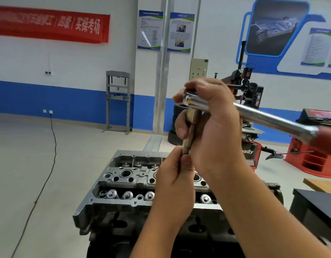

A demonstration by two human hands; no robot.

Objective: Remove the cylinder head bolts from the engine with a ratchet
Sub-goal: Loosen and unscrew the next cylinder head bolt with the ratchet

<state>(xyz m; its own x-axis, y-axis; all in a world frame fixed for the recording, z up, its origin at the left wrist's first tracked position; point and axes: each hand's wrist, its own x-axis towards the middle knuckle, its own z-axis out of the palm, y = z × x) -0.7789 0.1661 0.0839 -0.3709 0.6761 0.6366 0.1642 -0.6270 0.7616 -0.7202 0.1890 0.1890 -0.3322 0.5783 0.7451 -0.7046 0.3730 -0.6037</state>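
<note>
I hold a long chrome ratchet (269,118) with a red grip up in the air above the engine's cylinder head (123,175). My right hand (213,123) grips the ratchet's head and the socket (191,118) hanging under it. Below, my left hand (175,179) pinches the lower end of the socket's shaft (187,148); whether a bolt sits in it is hidden by my fingers. The grey cylinder head shows valve springs and round openings. Both arms cover its right part.
A dark table (315,205) stands at the right, with a wooden board (321,185) behind it. A red tyre machine (254,101) and stacked tyres (175,125) stand behind the engine. A grey press frame (118,101) is by the wall. A black cable (49,164) runs over the floor at left.
</note>
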